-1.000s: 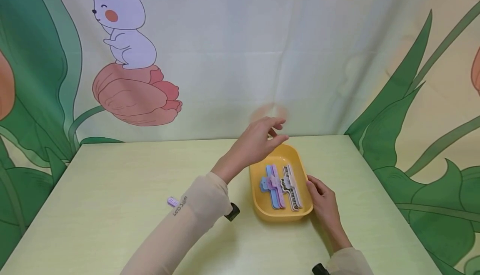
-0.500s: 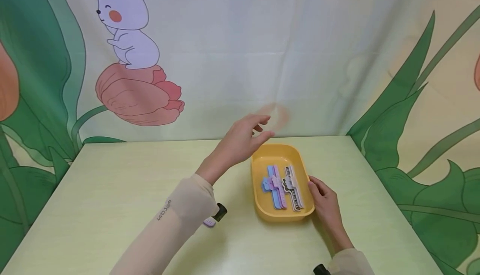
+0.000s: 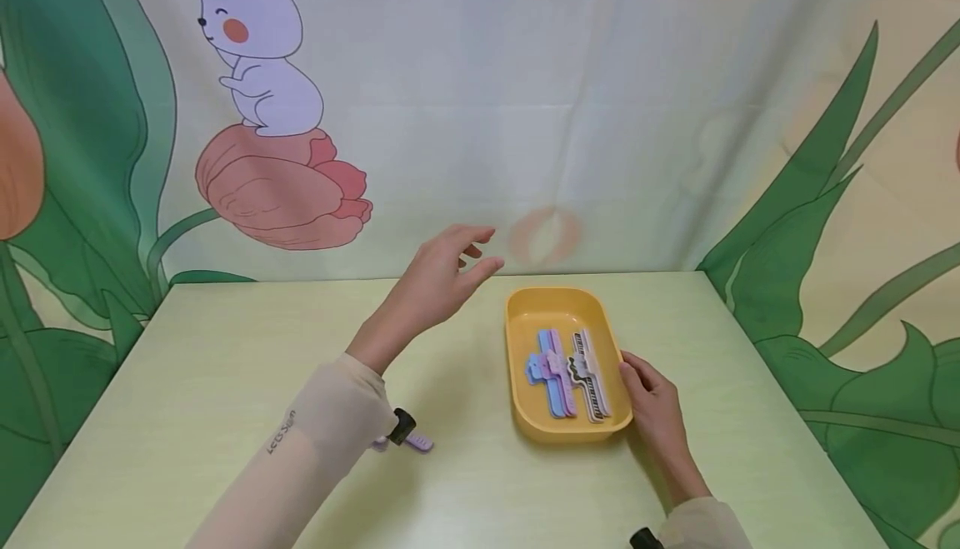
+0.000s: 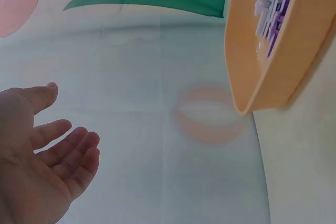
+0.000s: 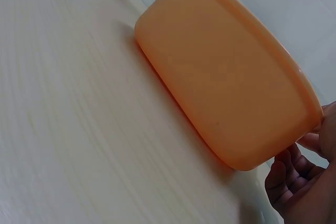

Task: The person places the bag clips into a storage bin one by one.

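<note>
My left hand (image 3: 442,274) hovers left of the yellow tray (image 3: 525,424), fingers loosely bent and holding nothing. In the left wrist view its palm and fingers (image 4: 86,150) show, apart from the tray. My right hand (image 3: 660,416) holds the tray at its right side near the front corner; the right wrist view shows its fingers (image 5: 286,177) curled by that corner. Inside the tray lie long, flat, clip-like pieces: a blue one (image 3: 553,403), a pink-purple one (image 3: 561,374) and a black-and-white patterned one (image 3: 588,382) beside a pale one.
On the table (image 3: 247,366), a lilac strip (image 3: 420,442) lies partly hidden behind the left wrist camera (image 3: 402,426). A printed cloth (image 3: 450,116) with a rabbit and leaves hangs along the table's back edge.
My left hand has moved left, away from above the tray, with its fingers still loose. More of the tray and another part of the lilac strip now show. The right hand stays at the tray.
</note>
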A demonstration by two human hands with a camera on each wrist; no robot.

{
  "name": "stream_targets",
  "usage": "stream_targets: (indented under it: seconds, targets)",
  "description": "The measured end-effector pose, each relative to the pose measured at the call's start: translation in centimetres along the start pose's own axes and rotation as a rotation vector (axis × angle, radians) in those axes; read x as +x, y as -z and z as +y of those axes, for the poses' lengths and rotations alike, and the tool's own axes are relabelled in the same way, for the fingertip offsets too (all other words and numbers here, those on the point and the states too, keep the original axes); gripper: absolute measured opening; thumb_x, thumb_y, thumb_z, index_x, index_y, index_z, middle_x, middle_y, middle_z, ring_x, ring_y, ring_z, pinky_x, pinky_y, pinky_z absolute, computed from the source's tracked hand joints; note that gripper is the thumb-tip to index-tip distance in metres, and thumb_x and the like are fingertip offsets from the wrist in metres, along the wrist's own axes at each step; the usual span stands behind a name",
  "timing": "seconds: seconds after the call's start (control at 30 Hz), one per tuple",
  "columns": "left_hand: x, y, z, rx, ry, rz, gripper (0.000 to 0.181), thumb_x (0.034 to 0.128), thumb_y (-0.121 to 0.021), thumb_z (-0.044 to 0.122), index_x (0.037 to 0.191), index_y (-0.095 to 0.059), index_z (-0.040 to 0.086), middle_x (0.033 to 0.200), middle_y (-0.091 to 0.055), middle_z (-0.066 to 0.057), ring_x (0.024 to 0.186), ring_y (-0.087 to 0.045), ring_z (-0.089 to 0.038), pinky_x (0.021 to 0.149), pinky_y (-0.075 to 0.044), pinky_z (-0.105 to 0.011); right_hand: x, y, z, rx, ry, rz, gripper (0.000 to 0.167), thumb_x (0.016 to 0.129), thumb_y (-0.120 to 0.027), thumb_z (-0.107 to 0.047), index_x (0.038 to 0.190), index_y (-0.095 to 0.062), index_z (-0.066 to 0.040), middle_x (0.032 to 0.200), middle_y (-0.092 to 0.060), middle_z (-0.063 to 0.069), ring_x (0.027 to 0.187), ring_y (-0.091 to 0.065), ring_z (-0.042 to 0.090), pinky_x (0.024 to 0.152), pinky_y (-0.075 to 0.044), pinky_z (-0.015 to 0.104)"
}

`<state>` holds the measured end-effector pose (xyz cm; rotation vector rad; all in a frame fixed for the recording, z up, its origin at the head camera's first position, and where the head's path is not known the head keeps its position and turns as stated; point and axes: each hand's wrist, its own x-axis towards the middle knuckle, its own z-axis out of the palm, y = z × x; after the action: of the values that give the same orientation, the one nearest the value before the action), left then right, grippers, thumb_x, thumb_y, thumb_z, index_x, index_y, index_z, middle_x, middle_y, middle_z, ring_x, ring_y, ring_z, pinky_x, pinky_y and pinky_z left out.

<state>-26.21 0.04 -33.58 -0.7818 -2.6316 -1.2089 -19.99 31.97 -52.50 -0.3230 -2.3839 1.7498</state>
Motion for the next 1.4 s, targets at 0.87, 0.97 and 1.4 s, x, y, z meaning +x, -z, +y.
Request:
stream_targets:
  seconds: [0.87, 0.97, 1.4]
  targets:
    - [-3.9, 4.9, -3.1, 0.024, 0.049, 0.082, 0.053, 0.1033, -0.066, 0.024, 0.15, -0.052, 0.004, 0.142, -0.058, -0.012, 0.122, -0.06, -0.028, 0.101, -0.05, -0.045, -0.1, 0.0, 0.0, -0.048, 0.011, 0.0, 0.05, 0.109, -0.054, -0.038, 0.146, -0.058, -0.005, 0.145, -0.058, 0.017, 0.126, -0.058, 0.027, 0.086, -0.049, 0.011]
    - [-4.3, 5.5, -3.5, 0.026, 0.058, 0.091, 0.052, 0.1035, -0.066, 0.023, 0.15, -0.052, 0.004, 0.142, -0.058, -0.013, 0.123, -0.06, -0.03, 0.101, -0.05, -0.046, -0.1, -0.1, 0.0, -0.042, 0.008, -0.002, 0.051, 0.109, -0.053, -0.039, 0.146, -0.058, -0.005, 0.145, -0.058, 0.017, 0.127, -0.058, 0.027, 0.087, -0.049, 0.011]
    - [-6.4, 7.3, -4.9, 0.079, 0.127, 0.115, 0.054, 0.1052, -0.063, 0.025, 0.153, -0.048, 0.005, 0.14, -0.06, -0.016, 0.121, -0.059, -0.034, 0.103, -0.049, -0.05, -0.1, -0.1, 0.1, -0.033, 0.003, -0.002, 0.05, 0.109, -0.054, -0.038, 0.147, -0.058, -0.006, 0.146, -0.058, 0.016, 0.127, -0.057, 0.026, 0.088, -0.049, 0.011]
